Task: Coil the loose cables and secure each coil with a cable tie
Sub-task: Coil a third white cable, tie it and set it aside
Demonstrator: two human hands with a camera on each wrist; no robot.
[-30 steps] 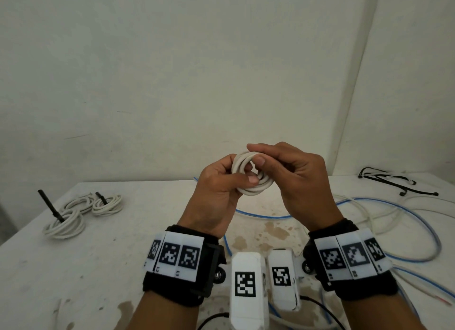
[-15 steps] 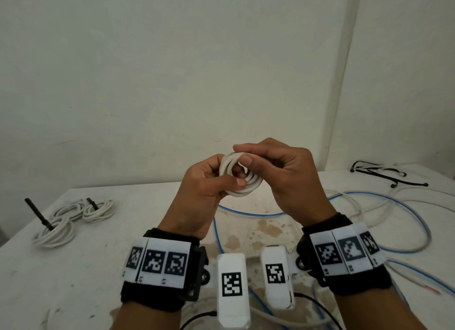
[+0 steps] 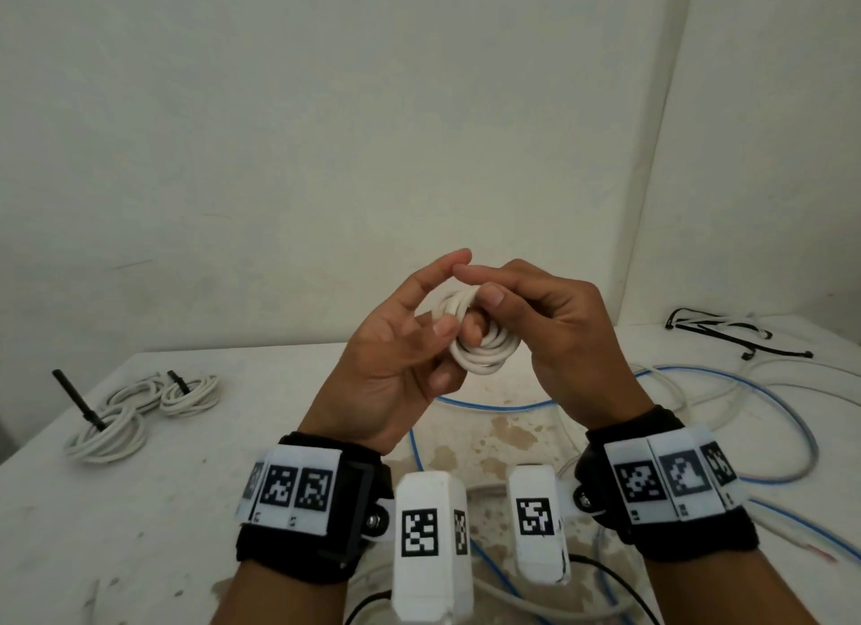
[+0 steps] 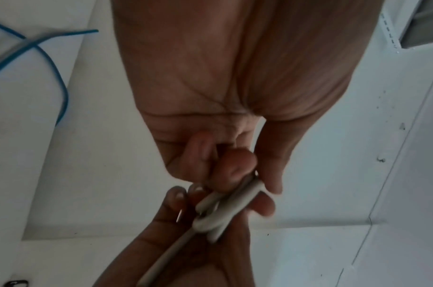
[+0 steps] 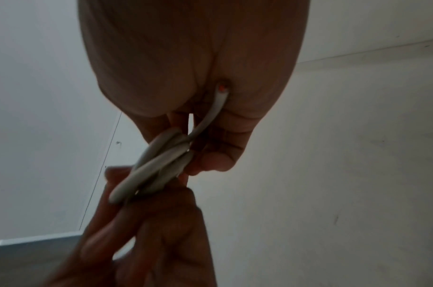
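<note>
A small coil of white cable (image 3: 482, 345) is held up in the air above the white table (image 3: 163, 508). My left hand (image 3: 447, 328) pinches the coil's left side with thumb and curled fingers, while its index finger points up and meets the right index fingertip. My right hand (image 3: 484, 298) pinches the coil's top with thumb and fingers. The left wrist view shows the coil (image 4: 225, 205) edge-on between both hands. The right wrist view shows the coil (image 5: 156, 165) and a cut cable end (image 5: 221, 89) with an orange core lying against the right palm.
Two tied white coils (image 3: 107, 431) (image 3: 191, 394) with black tie tails lie at the table's left. Loose blue cable (image 3: 699, 377) and loose white cable (image 3: 792, 368) sprawl at the right. Black cable ties (image 3: 727, 335) lie at the far right. A wall stands close behind.
My left index finger has lifted off the coil and straightened upward. The coil has turned in my hands and now hangs lower between them. Both hands still hold it.
</note>
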